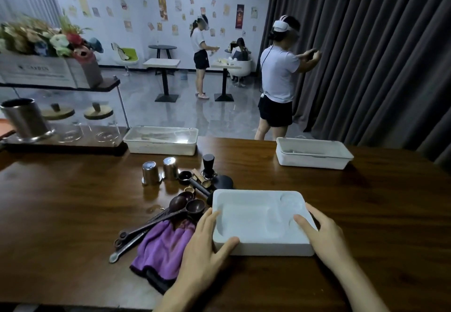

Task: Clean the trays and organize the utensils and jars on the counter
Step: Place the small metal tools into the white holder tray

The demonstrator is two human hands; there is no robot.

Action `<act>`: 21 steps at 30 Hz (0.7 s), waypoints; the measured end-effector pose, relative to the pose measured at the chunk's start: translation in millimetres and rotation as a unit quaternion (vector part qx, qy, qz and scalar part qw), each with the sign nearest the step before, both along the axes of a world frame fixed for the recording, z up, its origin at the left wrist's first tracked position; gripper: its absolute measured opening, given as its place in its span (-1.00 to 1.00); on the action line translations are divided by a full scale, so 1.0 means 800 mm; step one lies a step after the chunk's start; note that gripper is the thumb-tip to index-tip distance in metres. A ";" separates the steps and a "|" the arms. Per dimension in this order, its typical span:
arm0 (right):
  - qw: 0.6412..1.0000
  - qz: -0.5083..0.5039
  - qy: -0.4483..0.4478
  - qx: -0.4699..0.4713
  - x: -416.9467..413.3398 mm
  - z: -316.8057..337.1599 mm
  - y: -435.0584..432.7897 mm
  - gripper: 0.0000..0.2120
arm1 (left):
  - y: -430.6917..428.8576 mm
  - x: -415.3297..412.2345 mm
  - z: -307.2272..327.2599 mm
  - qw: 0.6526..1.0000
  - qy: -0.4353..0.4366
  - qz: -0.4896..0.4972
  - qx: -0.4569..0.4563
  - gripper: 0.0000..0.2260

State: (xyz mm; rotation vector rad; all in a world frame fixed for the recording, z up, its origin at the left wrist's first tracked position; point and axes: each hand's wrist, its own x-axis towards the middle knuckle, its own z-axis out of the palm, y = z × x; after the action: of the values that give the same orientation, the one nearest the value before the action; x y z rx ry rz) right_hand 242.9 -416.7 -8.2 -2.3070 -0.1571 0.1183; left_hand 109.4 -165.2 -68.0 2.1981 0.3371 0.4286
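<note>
Wooden counter (73,214): I grip a tray (263,248), left hand (205,245) and right hand (322,233) curled over opposite edges, probably steadying it for wiping; cloth (161,250) and spoons (175,206) lie just left.

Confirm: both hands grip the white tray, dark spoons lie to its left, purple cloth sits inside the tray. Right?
One thing is off. The head view shows the purple cloth on the counter to the left of the white tray, not inside it. The rest holds: the left hand and right hand grip the tray's edges, and the dark spoons lie to its left.
</note>
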 end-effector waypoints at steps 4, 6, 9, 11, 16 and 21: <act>0.995 0.067 -0.071 -0.037 0.038 0.013 0.042 -0.49 | -0.002 0.004 0.005 1.000 0.007 0.015 0.003 -0.12; 0.989 0.114 -0.084 -0.041 0.051 0.021 0.072 -0.53 | -0.002 0.003 0.005 1.000 0.008 0.020 0.000 -0.13; 0.978 0.184 -0.069 -0.065 0.064 0.031 0.123 -0.59 | -0.001 0.004 0.001 1.000 0.013 0.022 0.003 -0.18; 0.969 0.225 -0.061 -0.087 0.073 0.035 0.156 -0.63 | -0.001 0.004 -0.001 1.000 0.011 0.025 0.004 -0.21; 0.961 0.260 -0.008 -0.092 0.095 0.041 0.209 -0.61 | -0.001 0.007 -0.001 0.999 0.003 0.047 0.003 -0.40; 0.952 0.276 0.019 -0.131 0.113 0.027 0.223 -0.57 | 0.001 0.011 -0.004 0.998 -0.009 0.057 -0.009 -0.37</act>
State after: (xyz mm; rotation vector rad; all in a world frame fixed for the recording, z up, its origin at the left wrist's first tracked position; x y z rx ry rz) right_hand 333.5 -237.9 13.3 -2.4576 -0.8081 0.4917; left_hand 118.0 -164.6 -71.5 2.1628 0.4570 0.5047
